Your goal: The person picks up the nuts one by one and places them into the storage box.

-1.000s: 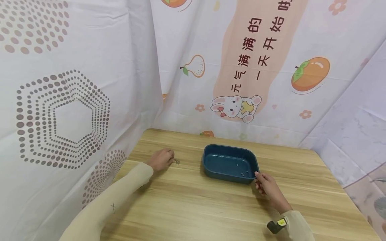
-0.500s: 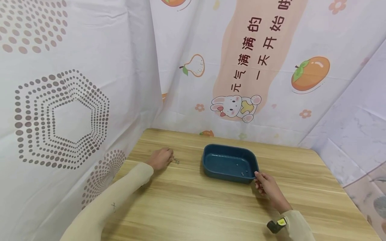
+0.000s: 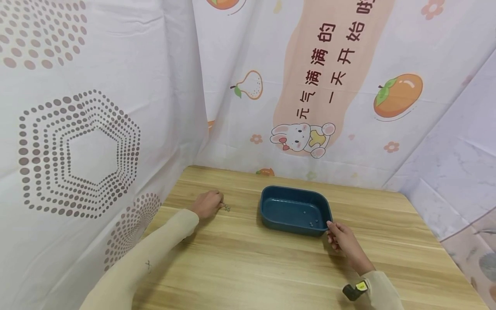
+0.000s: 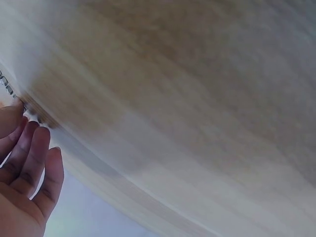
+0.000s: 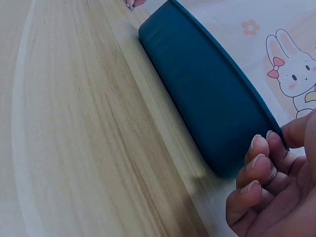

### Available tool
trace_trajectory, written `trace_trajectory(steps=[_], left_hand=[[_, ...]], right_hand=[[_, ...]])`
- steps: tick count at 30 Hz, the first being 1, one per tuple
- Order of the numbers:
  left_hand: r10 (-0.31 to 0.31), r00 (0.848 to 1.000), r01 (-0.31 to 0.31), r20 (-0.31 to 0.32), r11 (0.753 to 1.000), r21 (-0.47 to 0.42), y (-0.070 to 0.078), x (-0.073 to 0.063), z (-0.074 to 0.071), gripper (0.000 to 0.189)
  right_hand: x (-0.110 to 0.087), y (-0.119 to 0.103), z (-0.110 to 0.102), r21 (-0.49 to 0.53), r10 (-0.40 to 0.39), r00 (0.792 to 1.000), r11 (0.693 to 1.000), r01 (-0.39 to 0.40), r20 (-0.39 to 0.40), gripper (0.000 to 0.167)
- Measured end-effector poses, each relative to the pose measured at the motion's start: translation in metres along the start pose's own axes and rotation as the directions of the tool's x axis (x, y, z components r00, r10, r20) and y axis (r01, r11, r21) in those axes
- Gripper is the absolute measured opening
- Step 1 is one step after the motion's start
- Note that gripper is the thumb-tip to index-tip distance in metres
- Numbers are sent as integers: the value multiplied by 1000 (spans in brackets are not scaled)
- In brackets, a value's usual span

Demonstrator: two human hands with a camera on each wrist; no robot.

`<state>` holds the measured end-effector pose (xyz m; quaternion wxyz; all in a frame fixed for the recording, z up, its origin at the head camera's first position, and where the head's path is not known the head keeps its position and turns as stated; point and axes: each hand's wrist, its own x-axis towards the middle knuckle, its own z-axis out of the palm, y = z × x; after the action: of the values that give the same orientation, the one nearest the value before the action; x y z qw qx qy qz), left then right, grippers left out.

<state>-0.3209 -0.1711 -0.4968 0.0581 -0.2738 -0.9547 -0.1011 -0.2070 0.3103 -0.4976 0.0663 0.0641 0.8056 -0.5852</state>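
A dark teal plastic bin (image 3: 288,227) stands on the wooden table, with several tiny metal nuts (image 3: 311,224) on its floor. My right hand (image 3: 346,244) holds its near right corner, thumb on the rim and index finger against the outer wall in the right wrist view. To the left, my left hand (image 3: 208,204) is down at the table beside a small cluster of similar nuts (image 3: 227,208). Its thumb and fingertips (image 4: 19,104) are close to a line of nuts (image 4: 7,85) in the left wrist view; whether a nut is between them is hidden.
The wooden table (image 3: 240,267) reaches back to a printed curtain (image 3: 240,142). Another patterned curtain (image 3: 166,142) hangs close beside the left arm. A small black device with a yellow label (image 3: 354,290) is at the right wrist.
The left hand has shifted only slightly at the nuts, and the loose nuts beside its fingers lie a little differently. The right hand and the bin have stayed in place.
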Motion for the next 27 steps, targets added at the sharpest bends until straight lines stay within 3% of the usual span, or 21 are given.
trace_trajectory(steps=[16, 27], left_hand=[[56, 997, -58, 52, 998, 32, -2, 3, 1, 6], [31, 997, -37, 69, 995, 93, -2, 0, 4, 10]], right_hand=[[0, 0, 0, -5, 2, 1000, 1000, -2, -1, 52], [-1, 0, 0, 1, 7, 1000, 1000, -7, -2, 51]])
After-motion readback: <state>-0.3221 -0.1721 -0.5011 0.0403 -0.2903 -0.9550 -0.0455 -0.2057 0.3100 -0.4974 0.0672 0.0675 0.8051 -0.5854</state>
